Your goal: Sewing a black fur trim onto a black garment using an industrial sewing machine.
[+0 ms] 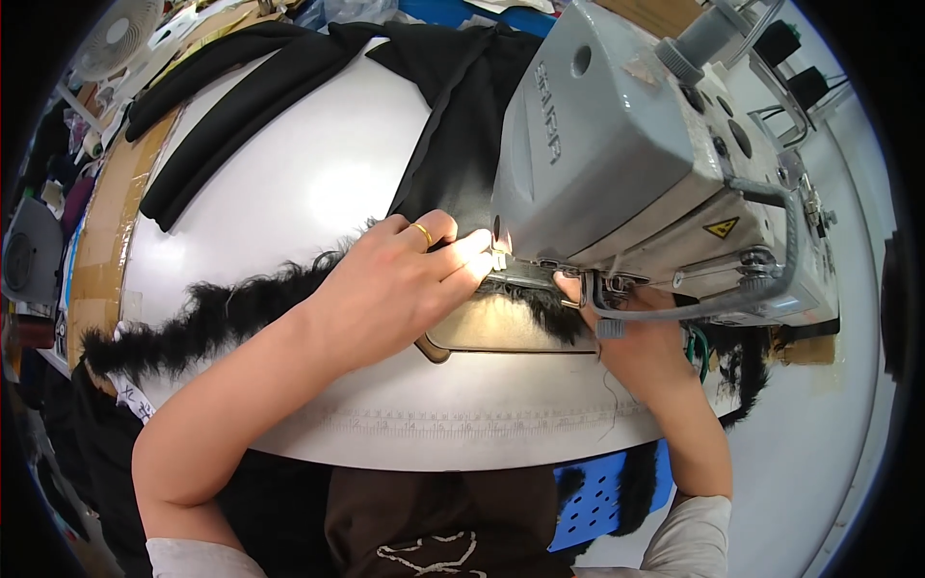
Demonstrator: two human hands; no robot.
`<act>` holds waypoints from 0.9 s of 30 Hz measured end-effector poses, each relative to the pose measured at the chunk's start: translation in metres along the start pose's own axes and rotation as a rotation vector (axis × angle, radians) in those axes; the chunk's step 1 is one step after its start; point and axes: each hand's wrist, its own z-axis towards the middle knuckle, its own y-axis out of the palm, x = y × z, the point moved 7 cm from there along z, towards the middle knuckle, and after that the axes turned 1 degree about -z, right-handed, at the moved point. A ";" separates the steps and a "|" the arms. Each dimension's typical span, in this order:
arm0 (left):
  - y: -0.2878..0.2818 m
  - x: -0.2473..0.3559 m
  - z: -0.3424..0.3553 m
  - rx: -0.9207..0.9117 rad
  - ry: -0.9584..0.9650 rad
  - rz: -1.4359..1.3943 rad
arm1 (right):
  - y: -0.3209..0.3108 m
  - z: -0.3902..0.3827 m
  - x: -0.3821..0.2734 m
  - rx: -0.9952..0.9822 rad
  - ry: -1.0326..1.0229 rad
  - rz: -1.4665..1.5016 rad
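A grey industrial sewing machine (597,144) stands over the table, its lamp lighting the presser-foot area. My left hand (409,279), with a gold ring on one finger, is closed at the left of the presser foot, fingertips pinching the edge of the black fabric (448,164) and fur. From under this hand a shaggy black fur strip (231,313) trails left across the table. My right hand (641,337) is just right of the needle area, beside a black fur tuft (554,316). The machine head and a bent metal bar hide most of its fingers.
Long black fabric pieces (241,116) lie at the back left. A printed ruler scale (453,424) runs along the table's near edge. Brown tape (106,231) covers its left rim. Below right is a blue perforated crate (588,496) with black fur. A white fan (116,39) stands far left.
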 end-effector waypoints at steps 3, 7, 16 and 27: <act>0.006 -0.004 0.001 0.033 0.014 -0.039 | 0.025 0.012 0.003 -0.018 0.297 0.656; 0.004 -0.024 -0.004 0.196 -0.040 -0.128 | 0.043 0.017 -0.005 -0.200 0.274 0.464; -0.009 -0.010 -0.012 0.180 0.084 -0.161 | 0.041 -0.002 0.007 -0.160 0.137 0.417; -0.006 0.003 0.002 0.086 0.104 -0.075 | 0.017 -0.020 0.029 -0.007 0.193 0.538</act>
